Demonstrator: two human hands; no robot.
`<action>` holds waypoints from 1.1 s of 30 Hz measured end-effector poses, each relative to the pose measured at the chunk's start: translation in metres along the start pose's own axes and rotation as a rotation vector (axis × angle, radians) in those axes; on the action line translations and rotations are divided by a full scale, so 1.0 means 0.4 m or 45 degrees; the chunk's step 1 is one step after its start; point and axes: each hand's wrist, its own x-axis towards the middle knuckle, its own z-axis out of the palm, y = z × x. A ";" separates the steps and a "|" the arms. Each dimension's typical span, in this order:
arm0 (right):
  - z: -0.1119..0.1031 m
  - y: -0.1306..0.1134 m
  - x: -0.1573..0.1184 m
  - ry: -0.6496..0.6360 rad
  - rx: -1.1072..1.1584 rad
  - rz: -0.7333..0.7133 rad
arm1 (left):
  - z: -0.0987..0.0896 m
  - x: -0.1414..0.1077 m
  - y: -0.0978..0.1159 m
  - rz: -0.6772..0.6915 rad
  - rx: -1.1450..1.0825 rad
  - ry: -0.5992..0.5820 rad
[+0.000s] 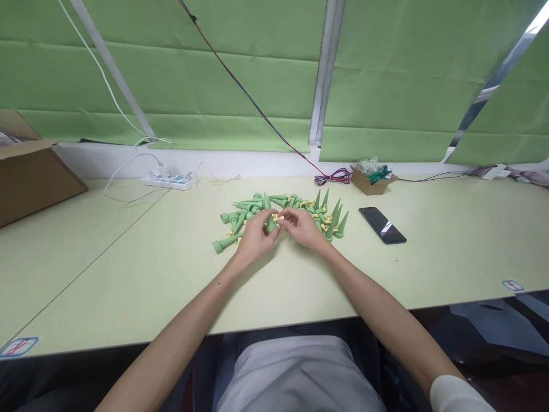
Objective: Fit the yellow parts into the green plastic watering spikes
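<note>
My left hand (256,236) is closed around a green plant watering spike (270,222), its tip pointing up and away from me. My right hand (303,226) pinches a small yellow valve (278,217) against the side of that spike; the fingertips of both hands nearly meet and partly hide it. Around and behind my hands lies a pile of similar green spikes (247,205) with yellow pieces among them. Several spikes (337,220) stand point-up at the right of the pile. One spike with a wide cap (225,243) lies at its left front.
A black phone (382,225) lies to the right on the pale table (300,292). Behind it stands a small cardboard box (372,184) with plastic and green material, beside coiled red-blue wire (333,176). A power strip (169,180) and large carton (36,180) are at the left.
</note>
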 end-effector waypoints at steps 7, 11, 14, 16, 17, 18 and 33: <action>0.002 -0.001 -0.001 0.010 -0.002 0.012 | 0.001 -0.001 -0.003 0.000 -0.001 -0.008; 0.001 -0.007 -0.001 0.030 -0.036 0.016 | 0.003 0.000 -0.004 0.002 -0.007 0.004; -0.001 -0.012 -0.001 0.032 -0.064 0.012 | 0.002 0.000 -0.002 0.004 -0.006 0.003; -0.003 -0.014 -0.002 0.031 -0.097 0.004 | 0.001 0.000 0.000 0.005 -0.009 -0.006; -0.004 -0.015 -0.002 0.034 -0.118 -0.001 | 0.001 0.000 0.000 0.006 -0.013 -0.009; -0.005 -0.015 -0.003 0.041 -0.141 -0.006 | 0.000 0.000 0.001 0.008 -0.018 -0.013; -0.007 -0.013 0.001 0.059 -0.080 0.051 | -0.002 0.000 0.004 0.003 0.005 -0.021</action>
